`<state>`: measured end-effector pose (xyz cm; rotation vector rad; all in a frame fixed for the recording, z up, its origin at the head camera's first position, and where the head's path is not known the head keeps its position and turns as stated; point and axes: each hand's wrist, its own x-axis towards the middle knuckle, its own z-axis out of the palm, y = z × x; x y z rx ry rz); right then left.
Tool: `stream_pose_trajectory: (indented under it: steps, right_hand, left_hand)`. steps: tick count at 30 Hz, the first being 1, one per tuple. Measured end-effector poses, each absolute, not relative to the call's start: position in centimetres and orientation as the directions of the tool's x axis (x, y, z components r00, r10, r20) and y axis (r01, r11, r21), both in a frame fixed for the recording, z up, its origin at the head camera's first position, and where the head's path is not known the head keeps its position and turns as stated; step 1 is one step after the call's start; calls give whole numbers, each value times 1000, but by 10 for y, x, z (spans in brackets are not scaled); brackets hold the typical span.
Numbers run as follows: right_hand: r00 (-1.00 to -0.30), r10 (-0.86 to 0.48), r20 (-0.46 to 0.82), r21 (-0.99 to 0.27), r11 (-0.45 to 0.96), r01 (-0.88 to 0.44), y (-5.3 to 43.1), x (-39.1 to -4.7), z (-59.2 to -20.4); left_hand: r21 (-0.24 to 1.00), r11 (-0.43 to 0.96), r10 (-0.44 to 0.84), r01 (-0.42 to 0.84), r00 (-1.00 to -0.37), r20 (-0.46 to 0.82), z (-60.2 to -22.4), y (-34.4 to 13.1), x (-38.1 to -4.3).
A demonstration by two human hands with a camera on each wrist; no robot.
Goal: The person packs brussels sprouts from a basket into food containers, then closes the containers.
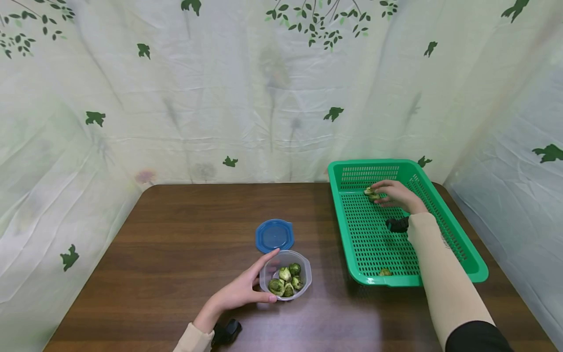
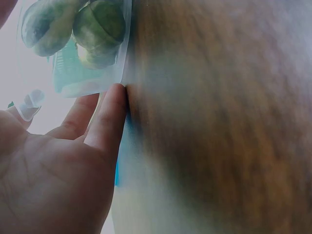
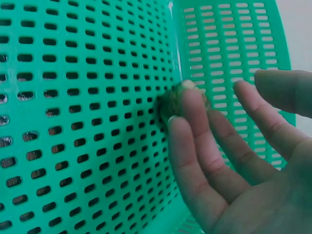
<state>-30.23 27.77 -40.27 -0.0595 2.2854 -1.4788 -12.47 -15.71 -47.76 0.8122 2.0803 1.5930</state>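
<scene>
My left hand (image 1: 241,289) holds a clear plastic container (image 1: 304,264), with its thumb at the near rim and fingers round the far left side. Several green Brussels sprouts (image 1: 285,274) lie in the container. In the left wrist view, fingertips touch the wall of the container (image 2: 83,88). My right hand (image 1: 398,194) reaches into a green slotted basket (image 1: 345,230), its fingers spread and slightly bent. Right at its fingertips are two Brussels sprouts (image 1: 373,197) near the basket's far end; the right wrist view shows a sprout (image 3: 168,105) partly hidden behind the fingers.
A blue lid (image 1: 274,235) lies on the brown wooden table (image 1: 198,225), just behind the container. Another sprout (image 1: 384,272) sits by the basket's near wall. A pale curtain with leaf prints (image 1: 246,98) hangs behind the table and along the sides.
</scene>
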Motion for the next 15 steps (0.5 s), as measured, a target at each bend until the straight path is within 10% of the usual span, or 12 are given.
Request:
stream_pose_trajectory:
  steps: [15]
  right_hand:
    - [-871, -272, -408, -842, 480, 244, 281, -305, -411]
  left_hand:
    - [959, 185, 659, 215, -751, 41, -477, -157, -125]
